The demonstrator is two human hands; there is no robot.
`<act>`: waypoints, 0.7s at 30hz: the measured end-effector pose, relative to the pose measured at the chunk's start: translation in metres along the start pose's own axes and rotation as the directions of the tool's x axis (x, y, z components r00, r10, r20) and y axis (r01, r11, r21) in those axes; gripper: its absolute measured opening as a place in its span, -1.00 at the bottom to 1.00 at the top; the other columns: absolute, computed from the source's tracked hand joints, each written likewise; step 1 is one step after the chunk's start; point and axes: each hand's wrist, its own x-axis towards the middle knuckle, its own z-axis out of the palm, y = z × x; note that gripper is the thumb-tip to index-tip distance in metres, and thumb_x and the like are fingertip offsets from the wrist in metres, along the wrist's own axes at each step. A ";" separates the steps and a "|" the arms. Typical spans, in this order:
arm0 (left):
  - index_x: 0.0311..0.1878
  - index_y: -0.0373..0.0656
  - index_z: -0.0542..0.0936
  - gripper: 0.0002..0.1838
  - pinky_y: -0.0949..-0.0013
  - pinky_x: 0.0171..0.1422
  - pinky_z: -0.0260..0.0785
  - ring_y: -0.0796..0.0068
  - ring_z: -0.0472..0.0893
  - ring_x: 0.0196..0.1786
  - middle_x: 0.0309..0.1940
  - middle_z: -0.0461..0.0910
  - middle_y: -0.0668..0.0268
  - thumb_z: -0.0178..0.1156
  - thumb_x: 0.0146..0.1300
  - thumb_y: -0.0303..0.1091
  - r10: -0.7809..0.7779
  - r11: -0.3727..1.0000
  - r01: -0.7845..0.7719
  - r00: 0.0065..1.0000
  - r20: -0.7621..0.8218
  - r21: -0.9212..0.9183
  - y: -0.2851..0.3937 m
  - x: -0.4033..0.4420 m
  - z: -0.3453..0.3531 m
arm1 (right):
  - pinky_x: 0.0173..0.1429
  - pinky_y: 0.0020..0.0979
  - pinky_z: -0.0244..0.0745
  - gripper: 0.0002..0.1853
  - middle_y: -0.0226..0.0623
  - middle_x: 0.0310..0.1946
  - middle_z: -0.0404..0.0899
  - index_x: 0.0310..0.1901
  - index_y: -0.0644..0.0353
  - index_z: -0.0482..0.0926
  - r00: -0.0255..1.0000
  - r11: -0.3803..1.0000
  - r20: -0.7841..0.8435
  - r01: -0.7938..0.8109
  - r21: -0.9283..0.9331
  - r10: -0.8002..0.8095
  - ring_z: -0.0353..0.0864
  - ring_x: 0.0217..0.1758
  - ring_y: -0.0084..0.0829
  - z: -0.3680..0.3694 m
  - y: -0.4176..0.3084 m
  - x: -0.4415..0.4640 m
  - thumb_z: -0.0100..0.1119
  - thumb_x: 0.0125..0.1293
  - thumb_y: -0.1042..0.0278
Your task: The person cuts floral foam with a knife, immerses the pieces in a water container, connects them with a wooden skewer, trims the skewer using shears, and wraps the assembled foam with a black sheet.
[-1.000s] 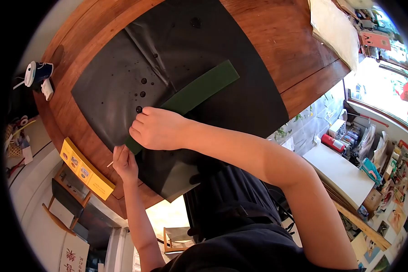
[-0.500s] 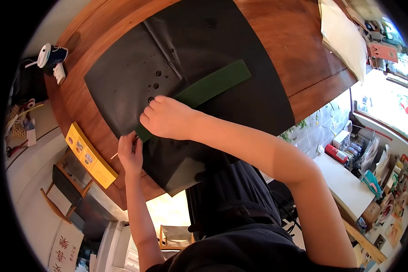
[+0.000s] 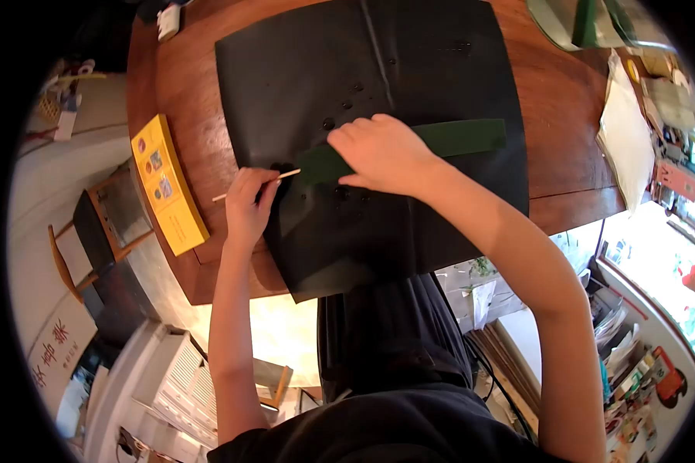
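Observation:
My left hand is closed in a pinch on a thin pale wooden stick. One tip of the stick reaches the left end of a dark green strip, and its other end sticks out to the left. The strip lies flat on a black mat; its exact material is unclear. Over the left part of the strip, my right hand rests with curled fingers and its thumb toward me, gripping or pressing the strip. My palm hides part of it.
Water drops dot the mat around the strip. A yellow box lies on the wooden table at the left. White sheets hang over the right edge, and a glass vessel stands at the far right.
The view has shifted, so the mat appears farther right. More of the stick shows in my left hand, its tip now at the strip's end. My right thumb has moved apart from the fingers.

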 end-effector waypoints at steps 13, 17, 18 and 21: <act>-0.32 -0.25 0.63 -0.89 0.27 -0.16 0.48 0.21 0.61 -0.24 -0.35 0.63 0.23 0.35 0.09 -0.61 0.072 0.996 -0.075 0.996 -0.047 -0.049 -0.009 0.002 -0.002 | 0.01 -0.30 0.44 -0.51 -0.38 -0.13 0.63 0.01 0.11 0.52 0.998 0.998 0.047 -0.036 0.049 0.034 0.64 -0.04 -0.33 0.005 0.001 0.002 0.44 0.12 0.09; -0.31 -0.25 0.63 -0.89 0.27 -0.14 0.48 0.21 0.61 -0.23 -0.34 0.63 0.23 0.35 0.09 -0.60 0.034 0.995 -0.036 0.999 -0.027 -0.094 -0.010 0.000 -0.004 | 0.02 -0.27 0.44 -0.54 -0.38 -0.16 0.64 0.01 0.08 0.54 0.992 0.992 0.100 -0.085 0.089 0.076 0.64 -0.07 -0.31 0.000 -0.002 0.006 0.44 0.11 0.13; -0.30 -0.25 0.63 -0.88 0.27 -0.14 0.48 0.20 0.61 -0.23 -0.34 0.63 0.22 0.35 0.09 -0.60 0.031 0.994 -0.033 0.999 -0.027 -0.109 -0.012 0.000 -0.003 | 0.04 -0.28 0.44 -0.54 -0.38 -0.15 0.64 0.01 0.09 0.52 0.992 0.993 0.105 -0.080 0.087 0.071 0.63 -0.06 -0.32 0.000 -0.002 0.006 0.42 0.13 0.12; -0.30 -0.25 0.63 -0.88 0.26 -0.13 0.48 0.17 0.62 -0.22 -0.34 0.63 0.19 0.34 0.10 -0.61 -0.039 0.996 0.036 0.999 -0.036 -0.086 -0.025 -0.008 -0.014 | 0.05 -0.30 0.44 -0.54 -0.39 -0.14 0.62 0.01 0.09 0.50 0.993 0.994 0.108 -0.066 0.086 0.057 0.62 -0.05 -0.33 0.000 -0.001 0.005 0.40 0.15 0.08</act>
